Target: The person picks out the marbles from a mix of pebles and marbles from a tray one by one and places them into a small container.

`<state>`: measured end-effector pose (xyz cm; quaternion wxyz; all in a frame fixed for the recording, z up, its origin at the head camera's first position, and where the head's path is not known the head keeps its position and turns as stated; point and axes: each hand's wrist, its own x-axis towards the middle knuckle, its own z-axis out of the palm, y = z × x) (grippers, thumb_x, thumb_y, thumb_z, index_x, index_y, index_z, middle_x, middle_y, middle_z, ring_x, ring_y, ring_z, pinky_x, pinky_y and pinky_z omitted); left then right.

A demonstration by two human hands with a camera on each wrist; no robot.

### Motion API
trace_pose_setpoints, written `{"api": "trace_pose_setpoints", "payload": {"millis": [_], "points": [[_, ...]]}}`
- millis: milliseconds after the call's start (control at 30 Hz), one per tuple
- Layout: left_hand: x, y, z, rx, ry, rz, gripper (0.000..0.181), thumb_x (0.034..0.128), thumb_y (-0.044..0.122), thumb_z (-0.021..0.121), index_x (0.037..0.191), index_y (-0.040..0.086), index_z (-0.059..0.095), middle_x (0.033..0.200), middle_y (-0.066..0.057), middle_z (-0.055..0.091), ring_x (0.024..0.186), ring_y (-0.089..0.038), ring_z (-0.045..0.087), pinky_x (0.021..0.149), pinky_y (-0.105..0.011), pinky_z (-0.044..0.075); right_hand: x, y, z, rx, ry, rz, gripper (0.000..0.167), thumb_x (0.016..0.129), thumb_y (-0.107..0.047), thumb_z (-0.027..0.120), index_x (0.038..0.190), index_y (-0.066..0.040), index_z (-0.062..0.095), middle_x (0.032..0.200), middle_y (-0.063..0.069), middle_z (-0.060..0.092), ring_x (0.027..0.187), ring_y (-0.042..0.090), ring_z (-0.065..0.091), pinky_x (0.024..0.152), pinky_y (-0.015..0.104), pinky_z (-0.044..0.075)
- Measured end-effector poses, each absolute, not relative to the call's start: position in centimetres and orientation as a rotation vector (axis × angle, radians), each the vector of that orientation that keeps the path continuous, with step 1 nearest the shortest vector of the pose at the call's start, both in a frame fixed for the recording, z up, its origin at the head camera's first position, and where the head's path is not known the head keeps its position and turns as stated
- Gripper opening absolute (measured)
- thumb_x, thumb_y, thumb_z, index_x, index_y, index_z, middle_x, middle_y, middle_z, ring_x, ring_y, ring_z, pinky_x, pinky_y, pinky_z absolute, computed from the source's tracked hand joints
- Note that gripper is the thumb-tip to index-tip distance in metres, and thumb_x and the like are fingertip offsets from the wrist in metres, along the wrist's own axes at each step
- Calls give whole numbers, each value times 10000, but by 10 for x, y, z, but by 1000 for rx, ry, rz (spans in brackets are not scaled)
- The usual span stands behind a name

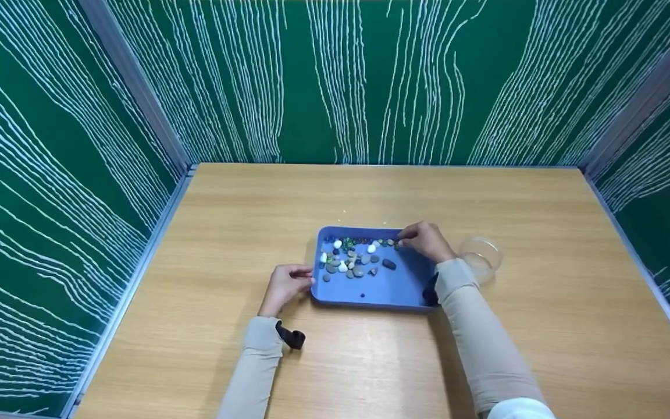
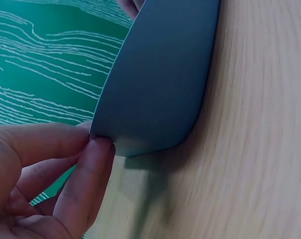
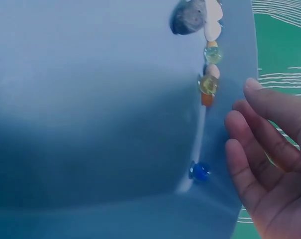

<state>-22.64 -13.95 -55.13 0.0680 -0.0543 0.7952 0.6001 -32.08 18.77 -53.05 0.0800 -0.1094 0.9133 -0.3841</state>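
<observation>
A blue tray (image 1: 410,285) lies on the table, holding several pebbles (image 1: 359,271), white stones and glass marbles. My left hand (image 1: 285,285) is at the tray's left side; in the left wrist view its thumb and fingers pinch the rim. At the far right rim is my right hand (image 1: 425,240). The right wrist view shows its fingers (image 3: 240,164) loosely bent and apart beside the tray's wall, with nothing visible between them. A blue marble (image 3: 201,172) sits near these fingers, below a row of marbles and stones along the wall.
A clear round container (image 1: 480,256) stands right of the tray, partly behind the right forearm. A few tiny light bits lie beyond the tray on the wooden table (image 1: 242,209). Green panels with white lines (image 1: 300,75) surround the table at the back and sides.
</observation>
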Motion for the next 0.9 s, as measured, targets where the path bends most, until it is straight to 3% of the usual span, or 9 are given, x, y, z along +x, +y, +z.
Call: {"api": "trace_pose_setpoints", "payload": {"millis": [333,667,900], "points": [[-227,-141,-552,-246,2307,1846,313,805,-56,691,1117,-74,673,1041,-221,700,823,-129,665,771,-251,600,-321,182,-540,-340,2752,-1145,202,856,-23,689,1040,57,714,1033,240,701,936,323,668,811,430,583],[-226,-140,-557,-224,2259,1948,283,800,-87,667,1077,-145,657,904,-162,711,741,-110,651,729,-240,604,-323,181,-544,-351,2742,-1107,210,844,-28,693,1038,48,715,1026,230,705,916,314,668,779,399,580],[-216,-138,-533,-215,2252,1912,301,817,-89,656,1106,-167,629,1011,-278,685,777,-142,667,747,-256,605,-323,180,-546,-366,2739,-1110,141,835,-16,697,963,42,719,959,215,709,845,271,657,705,334,560]]}}
